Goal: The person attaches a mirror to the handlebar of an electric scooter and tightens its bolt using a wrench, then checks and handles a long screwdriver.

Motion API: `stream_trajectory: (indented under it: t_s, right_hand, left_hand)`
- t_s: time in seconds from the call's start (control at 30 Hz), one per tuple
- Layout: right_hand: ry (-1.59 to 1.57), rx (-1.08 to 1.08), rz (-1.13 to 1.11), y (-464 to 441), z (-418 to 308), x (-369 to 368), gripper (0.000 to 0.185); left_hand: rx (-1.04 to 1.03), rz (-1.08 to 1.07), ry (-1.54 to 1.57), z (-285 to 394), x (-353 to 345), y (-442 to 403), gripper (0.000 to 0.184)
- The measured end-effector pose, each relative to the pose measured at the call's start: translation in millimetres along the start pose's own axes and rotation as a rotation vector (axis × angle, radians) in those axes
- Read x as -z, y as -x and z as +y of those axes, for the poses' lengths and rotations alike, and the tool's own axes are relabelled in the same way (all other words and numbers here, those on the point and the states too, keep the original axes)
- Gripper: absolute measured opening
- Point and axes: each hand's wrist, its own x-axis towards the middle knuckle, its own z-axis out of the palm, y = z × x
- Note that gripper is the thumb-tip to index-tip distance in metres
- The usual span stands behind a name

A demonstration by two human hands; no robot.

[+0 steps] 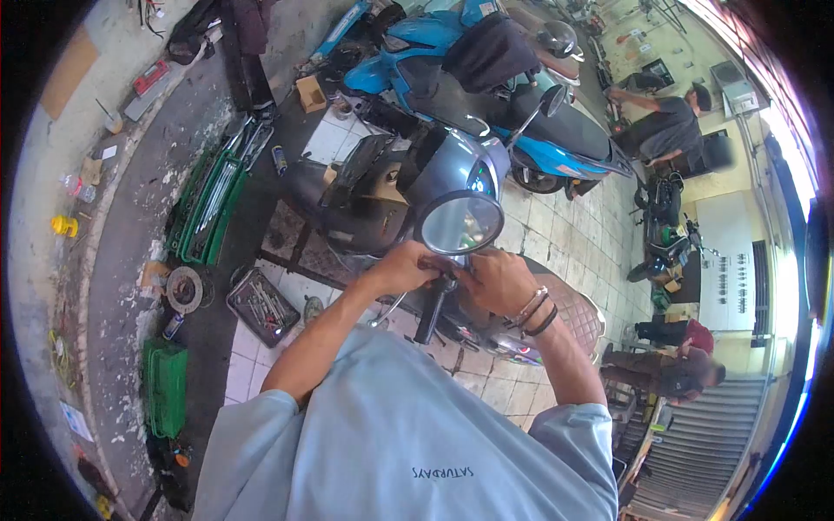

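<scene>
A round scooter mirror point(460, 224) stands in front of me above the handlebar of a grey scooter point(439, 178). Just under the mirror's lower rim, at the foot of its stem point(460, 260), both my hands meet. My left hand point(407, 267) comes in from the left with its fingers curled closed; what they pinch is hidden. My right hand point(502, 282), with bracelets on the wrist, is closed at the stem, thumb towards the left hand. A black handlebar grip point(429, 319) points down towards my shirt, below the hands.
On the left lie a tray of tools point(262, 306), an open green toolbox point(211, 204), a metal disc point(184, 289) and a green case point(165, 386). A blue scooter point(556, 143) stands beyond. People are at the right, one beside a parked motorcycle point(667, 227).
</scene>
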Motion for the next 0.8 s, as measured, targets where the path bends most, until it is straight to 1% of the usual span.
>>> stream_trajectory:
  t_s: [0.03,0.1,0.17,0.23,0.3,0.37,0.4,0.43,0.47,0.5,0.57,0.6,0.63,0.67,0.7,0.77,0.8]
  right_hand:
    - [-0.043,-0.004,-0.006,0,7,-5,0.034]
    - [-0.087,-0.009,-0.010,0,12,-6,0.034]
    - [-0.264,-0.050,-0.035,3,13,-3,0.031]
    - [-0.272,-0.059,-0.027,4,13,-8,0.030]
    - [-0.278,-0.064,-0.022,1,11,-13,0.029]
    - [-0.259,-0.070,0.039,-5,10,-16,0.039]
    - [-0.262,-0.071,0.035,-4,9,-16,0.039]
    - [-0.275,-0.131,-0.016,-3,9,-14,0.039]
    - [-0.284,-0.188,-0.066,-3,9,-12,0.039]
    - [-0.280,-0.186,-0.067,-1,10,-13,0.039]
    - [-0.514,-0.280,-0.070,8,13,-20,0.023]
    - [-0.513,-0.283,-0.071,9,15,-23,0.023]
    - [-0.610,-0.331,-0.072,10,16,-25,0.022]
    - [-0.709,-0.380,-0.071,10,16,-27,0.022]
    - [-0.713,-0.384,-0.066,12,13,-28,0.022]
    - [-1.012,-0.454,0.018,14,2,-26,0.026]
    - [-1.012,-0.459,0.023,17,-2,-23,0.026]
  left_hand:
    - [-0.001,-0.003,-0.001,-11,-2,-3,0.031]
    - [-0.152,0.051,0.119,-23,-3,-3,0.034]
    - [-0.165,0.077,0.083,-25,-8,2,0.035]
    - [-0.178,0.103,0.048,-12,-10,10,0.035]
    - [-0.098,0.140,0.033,-1,-12,15,0.035]
    - [-0.100,0.147,0.007,-1,-12,15,0.035]
    - [-0.103,0.155,-0.023,-2,-13,15,0.034]
    - [-0.100,0.154,-0.021,-10,-15,14,0.034]
    - [-0.152,0.171,0.021,-22,-18,10,0.034]
    - [-0.206,0.189,0.064,-21,-20,9,0.033]
    - [-0.185,0.214,0.022,-21,-21,11,0.033]
    - [-0.161,0.231,-0.027,-19,-22,12,0.034]
    - [-0.162,0.226,-0.029,-23,-23,10,0.034]
    - [-0.188,0.230,-0.008,-30,-23,7,0.034]
    - [-0.213,0.232,0.012,-27,-23,7,0.035]
    - [-0.185,0.222,-0.015,-22,-23,11,0.036]
    - [-0.156,0.219,-0.037,-18,-24,13,0.037]
